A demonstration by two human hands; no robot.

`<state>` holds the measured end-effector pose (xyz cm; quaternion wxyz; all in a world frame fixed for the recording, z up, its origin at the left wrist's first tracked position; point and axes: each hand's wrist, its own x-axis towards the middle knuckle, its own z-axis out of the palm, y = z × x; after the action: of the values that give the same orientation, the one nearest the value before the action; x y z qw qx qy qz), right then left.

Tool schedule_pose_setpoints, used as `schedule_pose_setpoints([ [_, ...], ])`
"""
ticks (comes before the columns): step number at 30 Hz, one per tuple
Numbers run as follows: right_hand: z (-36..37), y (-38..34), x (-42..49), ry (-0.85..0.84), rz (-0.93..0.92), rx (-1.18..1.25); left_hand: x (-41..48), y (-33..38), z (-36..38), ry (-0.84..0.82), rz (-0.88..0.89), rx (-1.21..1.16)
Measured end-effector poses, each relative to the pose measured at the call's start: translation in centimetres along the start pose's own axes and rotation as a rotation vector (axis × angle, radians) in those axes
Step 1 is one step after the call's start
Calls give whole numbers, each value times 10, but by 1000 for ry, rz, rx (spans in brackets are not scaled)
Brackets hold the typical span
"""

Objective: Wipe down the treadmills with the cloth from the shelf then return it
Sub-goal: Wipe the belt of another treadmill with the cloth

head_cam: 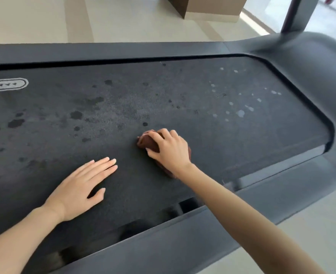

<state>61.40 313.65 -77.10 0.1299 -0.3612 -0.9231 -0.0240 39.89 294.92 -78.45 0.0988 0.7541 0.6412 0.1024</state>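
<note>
My right hand (168,150) curled over brown cloth (146,142), pressing it on treadmill belt (183,95) — pale spots (240,113) lie far-right, nearer this hand. Left hand (80,189) flat, fingers straight, empty — bracing.

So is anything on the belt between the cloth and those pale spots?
Nothing visible. The right hand grips the cloth, and only bare belt lies between it and the pale spots. The left hand rests elsewhere.

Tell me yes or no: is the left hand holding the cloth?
No: the left hand lies flat and bare on the treadmill belt, while the right hand grips the brown cloth.
</note>
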Motion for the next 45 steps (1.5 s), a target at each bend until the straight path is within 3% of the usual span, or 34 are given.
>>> schedule_pose_setpoints([
  [2,-6,42,1,6,85,-12,-2,0,1,0,-3,10],
  [7,-24,172,-6,-18,626,-96,1,2,-2,26,4,-9],
  [10,-23,172,-19,-13,762,-92,1,3,-3,28,5,5],
  [12,-21,143,-27,-1,696,-107,0,2,-4,14,5,4],
  [18,-24,40,-74,53,199,-29,1,5,-6,-65,-30,-8],
  [20,-26,38,-88,40,42,-26,3,12,-7,-53,-78,-6],
  [22,-31,62,-92,50,45,-26,14,26,-6,-27,-105,-7],
  [26,-41,144,-92,82,374,-74,79,69,2,2,53,98],
  [31,-53,243,-85,56,1095,-22,178,118,22,20,99,48],
  [33,-52,241,-76,78,1191,-41,200,129,33,-8,52,25],
  [34,-50,231,-71,70,1125,-91,205,132,37,-23,23,28],
  [38,-34,173,-63,49,575,-91,202,132,48,-10,-36,70],
  [41,-25,167,-55,36,304,-76,203,133,43,-21,-39,39],
  [43,-25,191,-52,48,219,-87,204,136,39,-37,-46,19],
  [45,-29,234,-46,72,312,-103,204,136,37,-56,-55,-16],
])
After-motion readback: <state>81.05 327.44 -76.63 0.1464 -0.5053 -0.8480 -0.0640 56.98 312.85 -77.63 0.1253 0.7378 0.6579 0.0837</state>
